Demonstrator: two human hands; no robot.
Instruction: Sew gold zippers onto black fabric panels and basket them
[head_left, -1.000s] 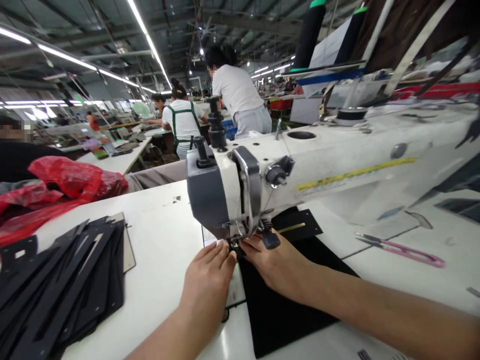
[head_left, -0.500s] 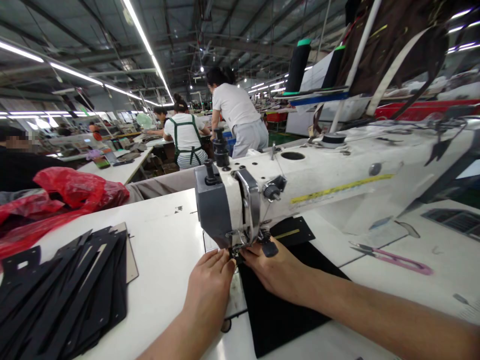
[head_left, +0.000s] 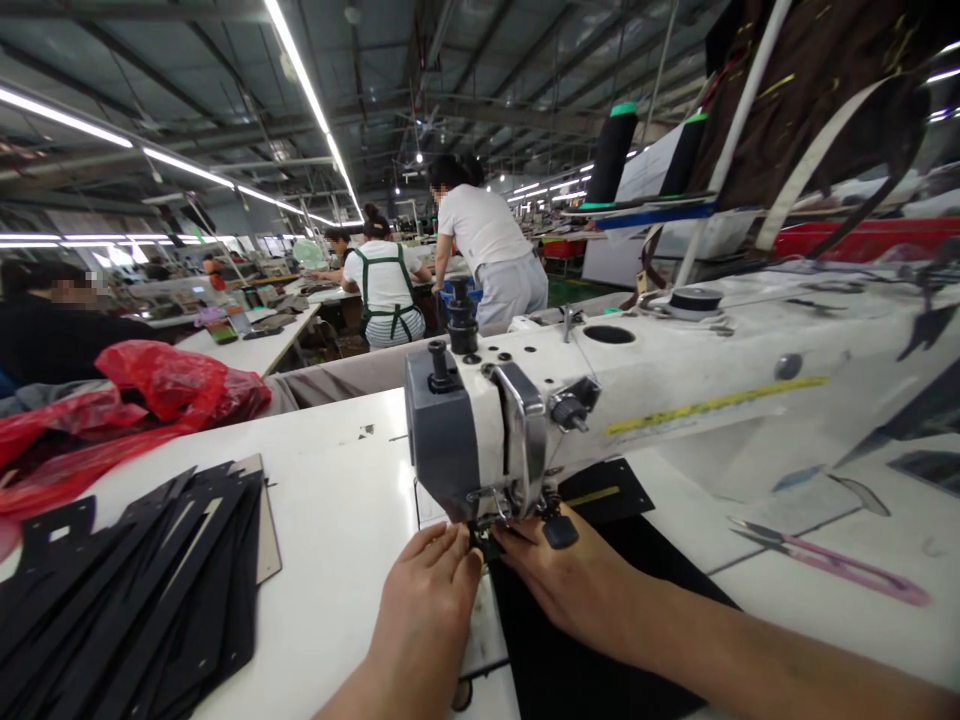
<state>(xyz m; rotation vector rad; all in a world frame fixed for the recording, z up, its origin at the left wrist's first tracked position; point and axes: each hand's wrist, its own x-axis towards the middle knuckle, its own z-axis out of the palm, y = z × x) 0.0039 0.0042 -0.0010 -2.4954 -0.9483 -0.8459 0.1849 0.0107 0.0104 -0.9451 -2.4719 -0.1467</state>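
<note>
- Black sheet (head_left: 570, 670) lies flat on the white counter (head_left: 337, 480), under the right hand, with its inner edge close to the needle part of the sewing machine (head_left: 442, 430).
- Half a second ago the near corner of the sheet showed; now it runs off the bottom of the view.
- The left hand (head_left: 431, 600) is just left of the needle part, with its fingers close together in a narrow shape. I cannot tell if it pinches anything.
- The right hand (head_left: 574, 580) rests on the black sheet, its fingertips near the needle part. A dark lever (head_left: 559, 530) hides some of it, so I cannot tell if it grips the sheet.
- Both hands stay in the same spot by the machine as before.
- Nearly everything sits lower and more to the right than before, so the head camera has tipped up and turned a little left.
- The pile of black strips (head_left: 172, 590) on the left and the pink snips (head_left: 907, 592) on the right lie as before on the counter.
- Farther back, a person with green straps (head_left: 386, 285) and a standing person (head_left: 487, 235) are in much the same poses.
</note>
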